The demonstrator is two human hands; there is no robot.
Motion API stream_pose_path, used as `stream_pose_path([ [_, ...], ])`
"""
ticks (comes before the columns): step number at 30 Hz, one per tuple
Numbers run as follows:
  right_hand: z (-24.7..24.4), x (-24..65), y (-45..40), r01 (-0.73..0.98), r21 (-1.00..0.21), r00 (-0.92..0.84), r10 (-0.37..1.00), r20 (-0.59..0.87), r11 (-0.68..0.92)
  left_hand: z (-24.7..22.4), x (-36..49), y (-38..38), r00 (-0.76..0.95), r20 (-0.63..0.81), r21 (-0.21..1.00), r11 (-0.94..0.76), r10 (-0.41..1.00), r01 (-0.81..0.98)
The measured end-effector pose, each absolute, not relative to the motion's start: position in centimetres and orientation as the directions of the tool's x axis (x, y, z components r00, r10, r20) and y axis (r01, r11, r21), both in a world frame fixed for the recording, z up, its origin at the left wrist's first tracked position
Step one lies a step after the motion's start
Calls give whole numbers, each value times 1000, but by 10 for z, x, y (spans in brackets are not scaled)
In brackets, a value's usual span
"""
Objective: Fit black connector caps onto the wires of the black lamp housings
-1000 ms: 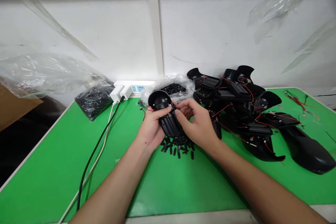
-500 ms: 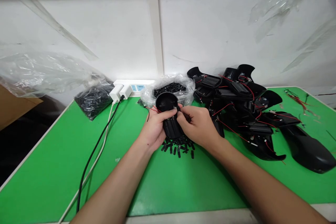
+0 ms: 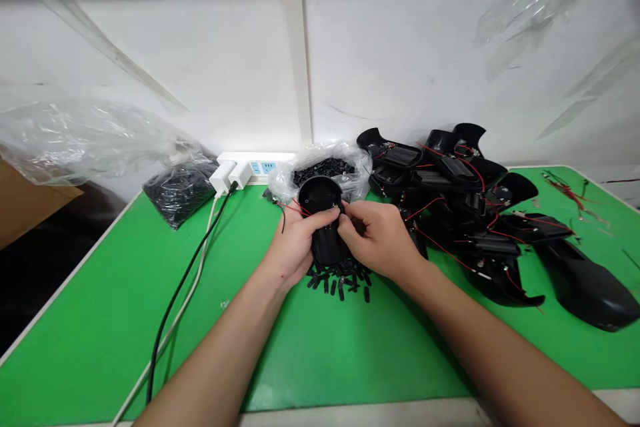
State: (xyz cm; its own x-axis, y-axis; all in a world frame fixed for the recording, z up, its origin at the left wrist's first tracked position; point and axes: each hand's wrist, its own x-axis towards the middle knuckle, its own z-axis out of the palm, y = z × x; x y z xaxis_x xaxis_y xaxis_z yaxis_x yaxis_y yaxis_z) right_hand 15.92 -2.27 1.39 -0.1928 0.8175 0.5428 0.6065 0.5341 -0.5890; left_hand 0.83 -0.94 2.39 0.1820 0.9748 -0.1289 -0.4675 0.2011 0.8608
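My left hand [image 3: 295,237] is wrapped round a black plastic housing [image 3: 320,195], its thumb pressing inside near a small metal contact. The housing has a rounded cup at the top and a battery-type compartment below; red and black wires [image 3: 286,207] stick out on its left. At the housing's right edge, my right hand [image 3: 376,230] is closed in a pinch, thumb against fingers. Whatever lies between those fingertips is hidden. Many small black plastic pieces [image 3: 341,280] lie on the table just below the housing.
Behind the hands sits an open clear bag [image 3: 357,177] of small black parts. Similar wired housings [image 3: 450,180] are piled on the right, with loose red wires [image 3: 567,190] beyond. A power strip [image 3: 280,161] with chargers and cables, and a tied bag of parts [image 3: 177,193], stand left on the green table [image 3: 320,353].
Almost nothing has moved. The housing and both hands keep the same hold, with only a very slight shift in view.
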Motion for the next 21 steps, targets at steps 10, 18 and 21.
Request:
stream_pose_path([
  [10, 17, 159, -22, 586, -669, -195, 881, 431, 457, 27, 10, -11, 200, -159, 839, 239, 967, -489],
  [18, 19, 162, -20, 519, -720, -215, 886, 411, 460, 33, 8, -13, 294, -179, 784, 317, 939, -534],
  [21, 20, 164, -20, 484, -753, -226, 895, 384, 445, 35, 6, -14, 343, -129, 763, 314, 930, -565],
])
